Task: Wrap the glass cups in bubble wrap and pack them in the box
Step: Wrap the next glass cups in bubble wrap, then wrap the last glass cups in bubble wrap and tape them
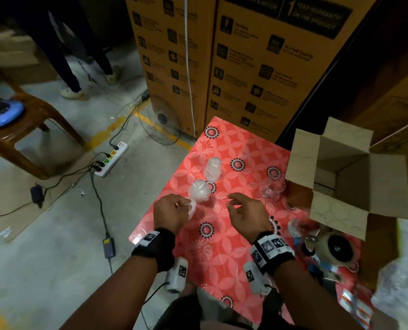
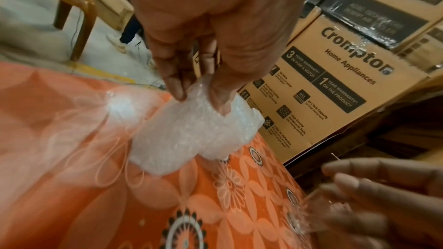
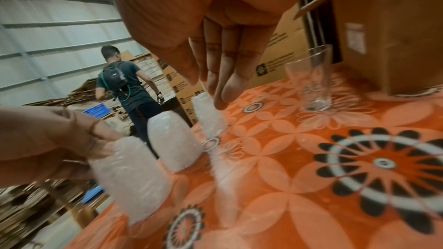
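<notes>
Head view shows our left hand (image 1: 172, 211) pinching the top of a bubble-wrapped cup (image 2: 189, 135) at the near-left of the floral tablecloth (image 1: 224, 253), just beside two more wrapped cups (image 1: 199, 191) (image 1: 212, 169). Our right hand (image 1: 243, 214) hovers with fingers loosely spread, holding nothing. One bare glass cup (image 1: 273, 189) stands near the open cardboard box (image 1: 386, 184). We judge wrapping is nearly done; next we must wrap that last glass, gripping it gently.
</notes>
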